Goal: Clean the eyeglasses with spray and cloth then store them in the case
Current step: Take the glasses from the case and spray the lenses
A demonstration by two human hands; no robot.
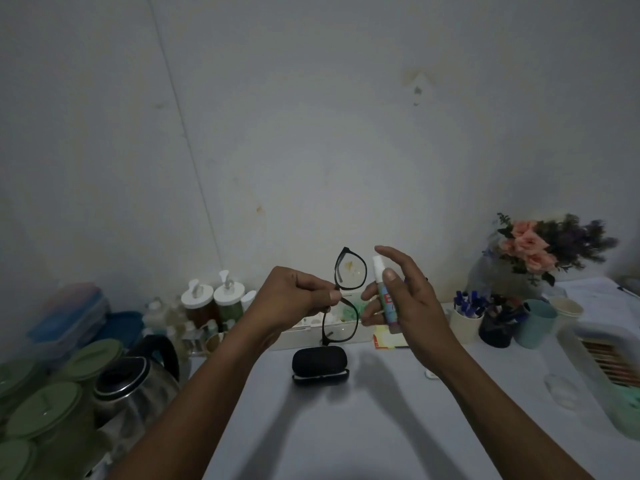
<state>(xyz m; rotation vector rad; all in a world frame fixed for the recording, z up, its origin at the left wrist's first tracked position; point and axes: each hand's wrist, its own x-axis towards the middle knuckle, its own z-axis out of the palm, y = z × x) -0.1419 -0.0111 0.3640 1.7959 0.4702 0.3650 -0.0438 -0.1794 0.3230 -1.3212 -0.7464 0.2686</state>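
My left hand (294, 296) pinches black-framed eyeglasses (346, 296) at the bridge and holds them turned on end above the table, one lens over the other. The upper lens shows a yellowish smudge. My right hand (405, 299) grips a small spray bottle (386, 296) with a white nozzle, upright just right of the glasses; the thumb lies on the bottle and the index finger is raised above the nozzle. A black eyeglass case (320, 363) lies on the table below the glasses; I cannot tell if its lid is fully closed. No cloth is visible.
A steel kettle (135, 386) and green-lidded jars (45, 407) crowd the left. Bottles (211, 299) and a white tray (360, 336) line the wall. At the right stand pen cups (465, 323), a flower vase (540, 258) and a white basket (602, 358).
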